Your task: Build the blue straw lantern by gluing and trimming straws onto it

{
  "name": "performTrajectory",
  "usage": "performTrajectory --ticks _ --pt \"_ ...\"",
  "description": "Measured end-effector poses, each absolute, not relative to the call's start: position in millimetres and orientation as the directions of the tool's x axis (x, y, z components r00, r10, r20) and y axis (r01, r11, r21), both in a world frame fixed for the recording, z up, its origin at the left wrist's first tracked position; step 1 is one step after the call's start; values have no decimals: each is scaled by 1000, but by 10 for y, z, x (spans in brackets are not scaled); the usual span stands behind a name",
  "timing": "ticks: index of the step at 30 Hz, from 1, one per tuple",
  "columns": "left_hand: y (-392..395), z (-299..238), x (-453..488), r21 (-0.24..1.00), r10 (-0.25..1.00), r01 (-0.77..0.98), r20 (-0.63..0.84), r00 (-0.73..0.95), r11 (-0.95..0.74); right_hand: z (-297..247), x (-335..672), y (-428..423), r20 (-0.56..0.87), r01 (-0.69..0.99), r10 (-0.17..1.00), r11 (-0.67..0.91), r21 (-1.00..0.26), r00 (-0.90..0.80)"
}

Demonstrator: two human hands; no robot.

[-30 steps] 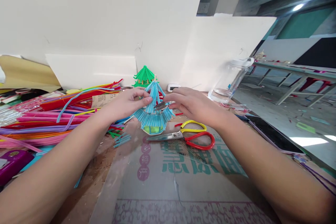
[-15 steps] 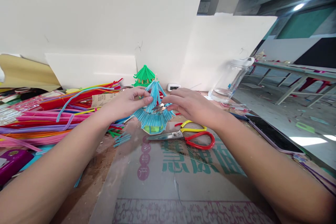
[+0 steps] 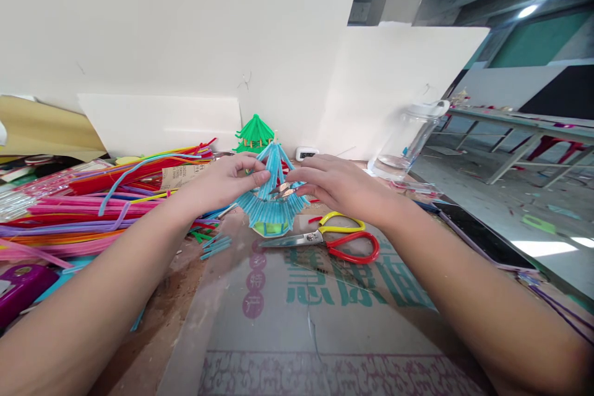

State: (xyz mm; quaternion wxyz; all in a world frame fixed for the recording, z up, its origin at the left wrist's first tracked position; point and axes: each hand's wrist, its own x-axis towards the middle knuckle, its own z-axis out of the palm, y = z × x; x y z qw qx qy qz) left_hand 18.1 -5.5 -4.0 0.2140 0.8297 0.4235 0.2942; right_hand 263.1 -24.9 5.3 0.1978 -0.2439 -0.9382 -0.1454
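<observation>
A small pagoda model (image 3: 271, 209) of blue pipe cleaners stands in front of me, with a flared lower roof and a pointed, partly open upper roof. My left hand (image 3: 234, 182) pinches the left side of the upper roof between thumb and fingers. From the right, my right hand (image 3: 336, 189) is closed on small metal tweezers (image 3: 284, 190), whose tips reach the model just above the lower roof. Their rear end is hidden by the hand. Scissors (image 3: 320, 237) with one yellow and one red handle lie just in front of the model, blades slightly apart.
Behind the model stands a green pagoda (image 3: 255, 130). Pipe cleaners (image 3: 88, 207) in many colours pile up at left, near a purple tape measure (image 3: 28, 288). Blue offcuts (image 3: 216, 247) lie beside the mat (image 3: 223, 334). At right are a clear jug (image 3: 399, 142) and a phone (image 3: 482, 235).
Almost nothing differs. Both hands keep their places at the blue model, and the tweezers' tips have shifted only slightly.
</observation>
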Motion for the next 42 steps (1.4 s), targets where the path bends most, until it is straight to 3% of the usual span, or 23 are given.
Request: performTrajectory --ticks 10,21,29,42 --pt "-32 -57 182 610 828 570 307 470 -550 24 2591 -243 449 502 355 823 265 -820" --pt "-18 -71 177 606 824 568 314 473 -557 -30 2589 -183 509 470 289 840 270 -810" --pt "-25 -64 178 602 825 573 312 472 -556 17 2577 -248 475 483 350 855 190 -807" --pt "-36 -55 191 616 825 562 308 474 -553 -5 2580 -221 479 492 348 844 214 -806"
